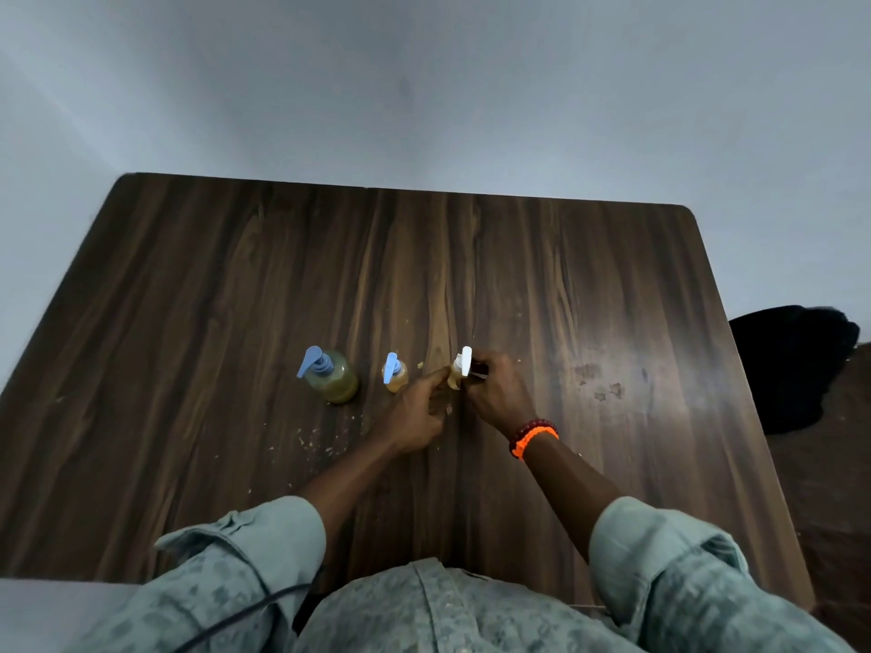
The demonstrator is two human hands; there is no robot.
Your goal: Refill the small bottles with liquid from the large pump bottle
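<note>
The large pump bottle [332,378] stands left of centre on the wooden table, with a blue pump head and yellowish liquid inside. To its right stands a small bottle with a blue pump [394,375]. Further right is a second small bottle with a white pump [460,368]. My left hand [417,414] pinches this bottle's lower body from the left. My right hand [495,391] wraps around it from the right, at the white pump's collar. Most of that bottle is hidden by my fingers.
The dark wooden table [235,285] runs to a pale wall at the back. Crumbs and small spots lie near my left wrist [311,440]. Dried stains [598,381] mark the table's right part. A black object [792,365] sits beyond the right edge.
</note>
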